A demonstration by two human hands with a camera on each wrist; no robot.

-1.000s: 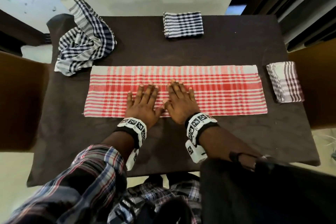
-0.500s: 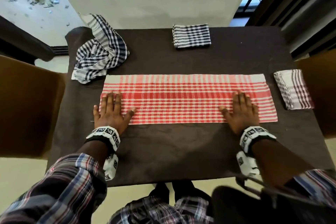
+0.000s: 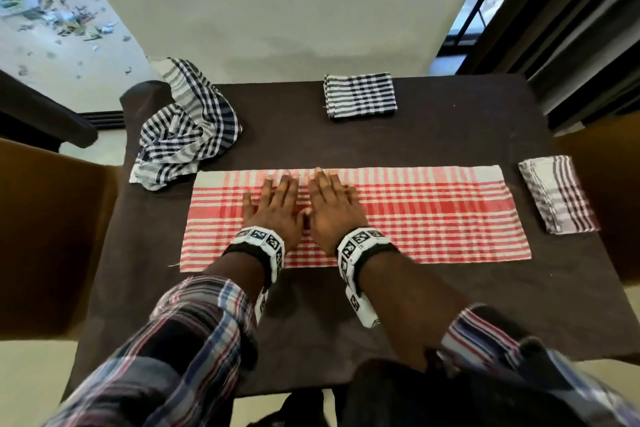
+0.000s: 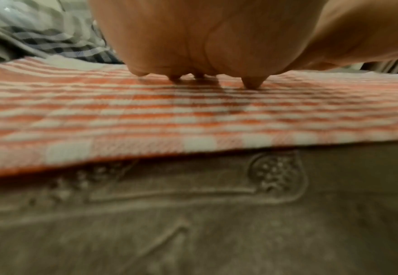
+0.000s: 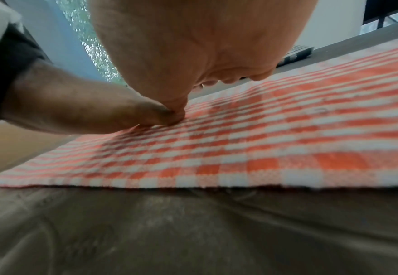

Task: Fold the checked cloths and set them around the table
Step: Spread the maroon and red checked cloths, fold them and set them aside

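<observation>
Two folded cloths (image 3: 360,95) lie beyond and right of the flat, empty fingers (image 3: 282,189) smoothing the red cloth (image 3: 433,215); left, a crumpled cloth (image 3: 187,128) awaits.

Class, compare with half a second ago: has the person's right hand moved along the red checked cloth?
Yes. The right hand has slid from the red checked cloth's end by the folded maroon-striped cloth to its middle, beside the left hand.

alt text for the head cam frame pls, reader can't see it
Both hands, left hand and right hand, press flat and side by side on a long red checked cloth spread across a dark table. A crumpled blue checked cloth lies far left; folded cloths sit at the far edge and right edge.
</observation>
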